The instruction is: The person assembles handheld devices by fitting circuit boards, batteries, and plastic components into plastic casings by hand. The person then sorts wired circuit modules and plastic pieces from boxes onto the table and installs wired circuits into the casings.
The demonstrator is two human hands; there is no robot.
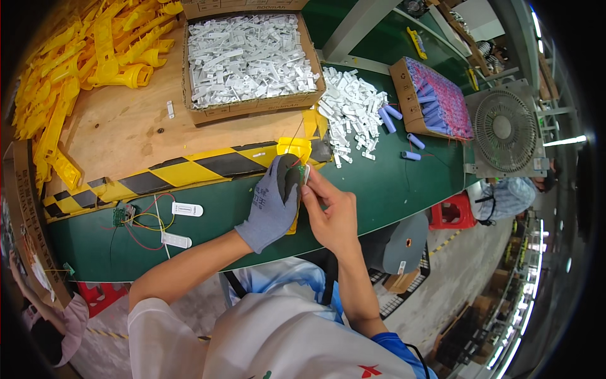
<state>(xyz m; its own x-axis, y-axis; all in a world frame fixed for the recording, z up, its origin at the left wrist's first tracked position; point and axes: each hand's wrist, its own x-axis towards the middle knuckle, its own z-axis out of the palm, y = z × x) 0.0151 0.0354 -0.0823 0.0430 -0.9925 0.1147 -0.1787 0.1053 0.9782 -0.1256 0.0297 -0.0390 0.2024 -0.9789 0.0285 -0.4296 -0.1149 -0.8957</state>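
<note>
My left hand [270, 205], in a grey glove, is closed around a yellow plastic housing [295, 148] at the table's near edge. The housing's upper end sticks out above the glove, and a bit of it shows below. My bare right hand [332, 218] pinches a small white plastic piece [307, 173] against the housing's side. Close to those fingertips I see a bit of green circuit board and a thin red wire. The glove and fingers hide most of the housing, so how the white piece sits in it cannot be made out.
A cardboard box [252, 112] of white plastic pieces stands ahead, beside a loose white pile [353, 110]. Purple cylindrical cells fill another box [409, 104]; several lie loose. Yellow housings [60, 69] heap at left. A wired circuit board [120, 216] lies near left. A fan [503, 128] stands right.
</note>
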